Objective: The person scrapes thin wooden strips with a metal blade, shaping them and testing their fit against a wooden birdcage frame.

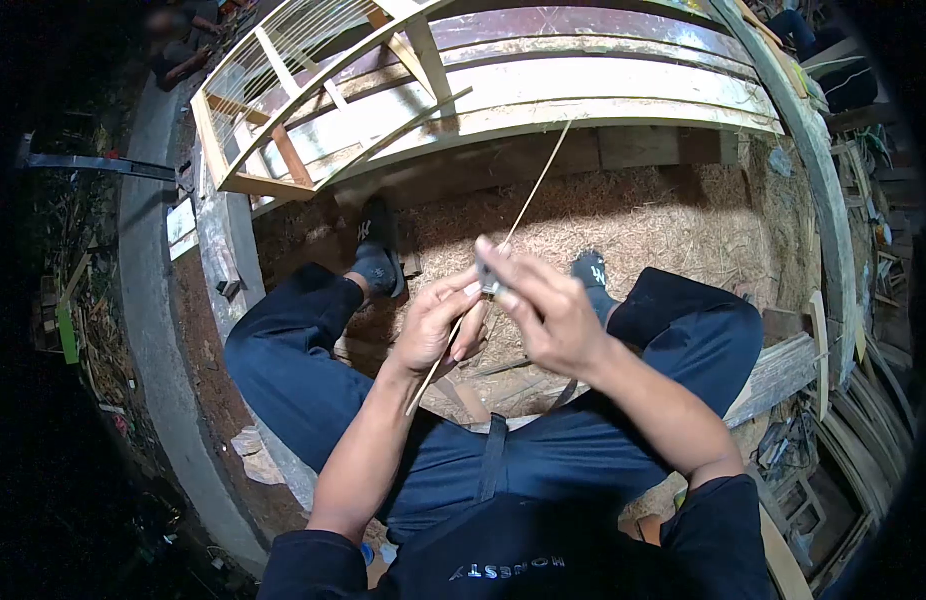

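Note:
A long thin pale stick (539, 184) runs from the bench edge down through both hands, its lower end below my left wrist. My left hand (441, 322) is closed around the stick. My right hand (548, 308) is closed beside it, touching my left fingertips, and grips a small grey object (491, 284), perhaps a blade, against the stick. The fingers hide most of this object, and the right fingertips are slightly blurred.
A wooden frame with thin bars (273, 58) rests on the plank bench (623, 85) at the upper left. Shavings (673, 215) cover the ground between my feet. Bent wooden strips (863, 450) lie at the right. Another person (181, 62) is at the far upper left.

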The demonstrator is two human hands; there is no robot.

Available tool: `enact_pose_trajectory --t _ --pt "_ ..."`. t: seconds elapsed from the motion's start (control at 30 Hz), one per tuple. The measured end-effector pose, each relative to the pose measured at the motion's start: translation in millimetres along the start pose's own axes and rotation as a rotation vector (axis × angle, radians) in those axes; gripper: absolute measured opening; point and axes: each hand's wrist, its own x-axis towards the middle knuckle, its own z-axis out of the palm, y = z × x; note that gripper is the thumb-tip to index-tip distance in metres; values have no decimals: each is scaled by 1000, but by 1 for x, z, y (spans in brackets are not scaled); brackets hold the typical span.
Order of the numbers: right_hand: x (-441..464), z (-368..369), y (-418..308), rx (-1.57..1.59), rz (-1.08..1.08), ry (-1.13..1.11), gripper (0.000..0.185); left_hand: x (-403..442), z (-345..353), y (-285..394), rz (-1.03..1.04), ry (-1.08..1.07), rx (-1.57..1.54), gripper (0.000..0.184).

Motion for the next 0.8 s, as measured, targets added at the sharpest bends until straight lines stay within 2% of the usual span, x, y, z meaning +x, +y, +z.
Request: enact_pose_trajectory --t 0.07,0.13,0.17,0.27,0.3,0.43,0.53,0.6,0.63,0.7,0.8 --pt "-2 4 -2 2 -41 -37 51 -1 -4 -2 13 8 14 52" --pt "3 3 7 -26 -78 59 51 -1 -2 -3 -8 29 -40 52" --pt "4 -8 7 -18 31 10 51 -1 -1 -4 12 -16 -58 52" --pt "3 0 7 -38 -53 42 52 -1 3 -2 -18 29 -80 52" --pt "-3 1 1 -1 -8 -50 52 -1 2 -1 -12 33 -81 52" --pt "6 -7 19 -77 -73 46 53 -3 2 -1 -16 8 -39 51" --pt "0 1 9 -34 -66 3 52 -1 3 1 -23 36 -99 52" --pt "-2 5 4 -6 -68 -26 52 -2 -2 5 -19 -23 -6 55" --pt "0 3 7 -29 -59 3 52 -2 -6 5 -45 -75 -95 55" --pt "4 -7 17 -67 -37 69 53 -2 -3 3 -36 -98 -75 57" --pt "13 -26 22 55 10 170 54 1 3 6 -11 -133 -4 59"
